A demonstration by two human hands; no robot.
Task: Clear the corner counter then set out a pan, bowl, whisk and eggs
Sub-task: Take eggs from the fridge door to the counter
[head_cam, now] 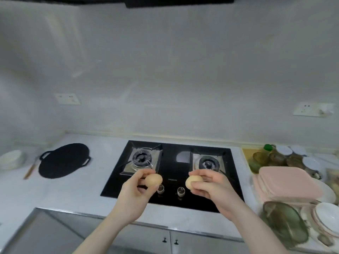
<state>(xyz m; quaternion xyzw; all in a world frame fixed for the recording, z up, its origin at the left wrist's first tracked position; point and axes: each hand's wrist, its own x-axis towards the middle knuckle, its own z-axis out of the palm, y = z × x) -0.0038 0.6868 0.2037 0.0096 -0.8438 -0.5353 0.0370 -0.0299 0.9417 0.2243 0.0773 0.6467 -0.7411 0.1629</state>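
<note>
My left hand (135,191) grips a tan egg (153,180) above the front of the black gas hob (176,202). My right hand (211,186) grips a second tan egg (190,181) beside it, over the hob's knobs. On the white counter (77,195) at the left lies a flat black pan (63,160) with two small handles. A white bowl (12,159) stands at the far left edge. A wooden-handled utensil (30,169) lies between bowl and pan; its head is blurred.
Crowded at the right are pink plates (286,184), white dishes (328,217), a green glass lid (286,224) and several glass jars (275,158). Two burners (142,159) sit on the hob. Cabinet doors (165,241) run below the counter edge.
</note>
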